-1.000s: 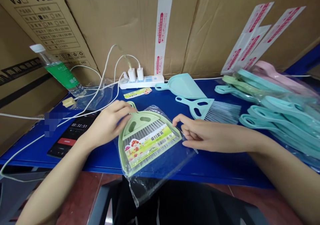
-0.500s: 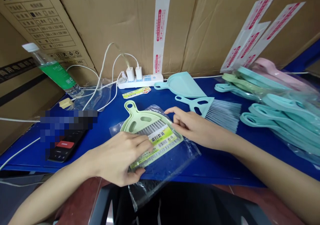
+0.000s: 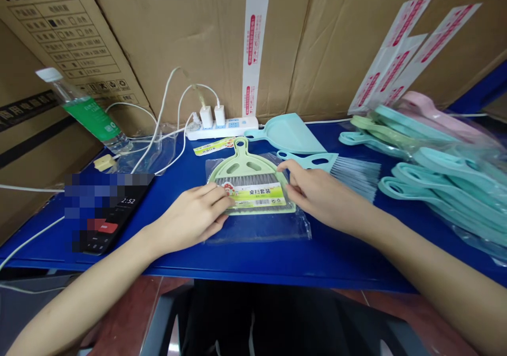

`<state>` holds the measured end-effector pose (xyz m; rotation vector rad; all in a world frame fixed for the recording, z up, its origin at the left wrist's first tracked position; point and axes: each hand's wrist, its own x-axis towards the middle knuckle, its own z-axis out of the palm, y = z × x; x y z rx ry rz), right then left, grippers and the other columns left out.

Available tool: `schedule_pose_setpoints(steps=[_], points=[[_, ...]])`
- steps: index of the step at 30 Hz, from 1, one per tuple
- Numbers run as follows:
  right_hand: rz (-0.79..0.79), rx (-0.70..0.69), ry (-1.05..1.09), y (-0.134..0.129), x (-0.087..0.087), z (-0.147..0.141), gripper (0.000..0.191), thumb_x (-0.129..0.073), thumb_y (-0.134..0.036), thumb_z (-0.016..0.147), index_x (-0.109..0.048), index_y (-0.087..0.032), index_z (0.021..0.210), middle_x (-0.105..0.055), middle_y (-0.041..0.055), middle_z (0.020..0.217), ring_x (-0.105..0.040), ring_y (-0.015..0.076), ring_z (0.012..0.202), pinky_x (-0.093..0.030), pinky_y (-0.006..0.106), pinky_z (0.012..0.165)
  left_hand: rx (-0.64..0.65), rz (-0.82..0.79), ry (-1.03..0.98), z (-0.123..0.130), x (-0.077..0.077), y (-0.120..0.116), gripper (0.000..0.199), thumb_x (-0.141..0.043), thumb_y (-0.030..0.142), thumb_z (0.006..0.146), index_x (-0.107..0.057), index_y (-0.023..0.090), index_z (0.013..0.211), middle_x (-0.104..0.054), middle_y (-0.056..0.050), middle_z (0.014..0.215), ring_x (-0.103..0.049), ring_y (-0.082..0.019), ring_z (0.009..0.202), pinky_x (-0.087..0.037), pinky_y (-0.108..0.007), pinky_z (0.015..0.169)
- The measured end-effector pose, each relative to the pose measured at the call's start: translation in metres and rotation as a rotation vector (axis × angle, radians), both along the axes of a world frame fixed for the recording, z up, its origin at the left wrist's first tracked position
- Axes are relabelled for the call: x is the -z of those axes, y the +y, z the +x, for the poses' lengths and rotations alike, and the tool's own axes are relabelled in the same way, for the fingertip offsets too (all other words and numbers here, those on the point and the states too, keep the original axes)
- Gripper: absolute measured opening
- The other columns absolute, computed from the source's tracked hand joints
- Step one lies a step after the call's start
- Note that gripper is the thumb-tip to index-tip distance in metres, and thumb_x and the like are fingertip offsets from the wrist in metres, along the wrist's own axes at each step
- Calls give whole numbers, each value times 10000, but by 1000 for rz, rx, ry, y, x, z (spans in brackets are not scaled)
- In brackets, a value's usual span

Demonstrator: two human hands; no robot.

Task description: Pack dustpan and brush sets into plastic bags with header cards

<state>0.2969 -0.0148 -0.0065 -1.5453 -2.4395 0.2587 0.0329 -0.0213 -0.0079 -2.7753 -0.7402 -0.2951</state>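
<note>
A light green dustpan and brush set (image 3: pixel 242 167) lies in a clear plastic bag on the blue table, its handles pointing away from me. A printed label card (image 3: pixel 259 195) covers part of the grey bristles. My left hand (image 3: pixel 194 213) grips the set's lower left edge with bent fingers, partly over the card. At the right edge, my right hand (image 3: pixel 312 189) holds the bag and dustpan rim between curled index finger and thumb. Just behind it lie a loose turquoise brush (image 3: pixel 325 161) and a turquoise dustpan (image 3: pixel 291 134).
Bagged turquoise, green and pink sets (image 3: pixel 447 181) are heaped at the right. A white power strip (image 3: pixel 227 128) with chargers and cables stands against the cardboard boxes (image 3: pixel 206 34). Another label card (image 3: pixel 209 146), a bottle (image 3: pixel 95 121) and a phone (image 3: pixel 114 218) lie left.
The bagged green set has moved away from me and turned so its handles point straight back. Its bag no longer hangs over the table edge. Both hands stay at its sides.
</note>
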Motion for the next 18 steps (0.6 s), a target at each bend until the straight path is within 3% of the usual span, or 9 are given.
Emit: schedule_pose_setpoints(steps=[5, 8, 18], points=[[159, -261, 32, -2, -1, 3, 105, -482, -220, 929, -576, -176, 938, -642, 80, 890, -595, 205, 777, -431, 305, 644, 53, 45, -28, 0, 1, 3, 238, -429, 193, 978, -664, 157, 987, -687, -40, 880, -647, -187, 799, -537, -316, 756], [247, -402, 14, -5, -1, 3, 65, -587, -227, 899, -610, -168, 884, -625, 69, 871, -584, 209, 828, -452, 311, 703, 60, 58, -30, -1, 2, 2, 257, -419, 189, 984, -675, 162, 986, -692, -34, 869, -659, -170, 781, -535, -294, 728], [540, -470, -101, -3, 11, -10, 229, -472, -117, 933, -624, -157, 767, -612, 31, 725, -543, 186, 710, -385, 312, 696, 34, 254, -75, 10, 8, 0, 343, -398, 211, 1005, -666, 167, 796, -649, 11, 683, -620, -138, 604, -451, -274, 539]])
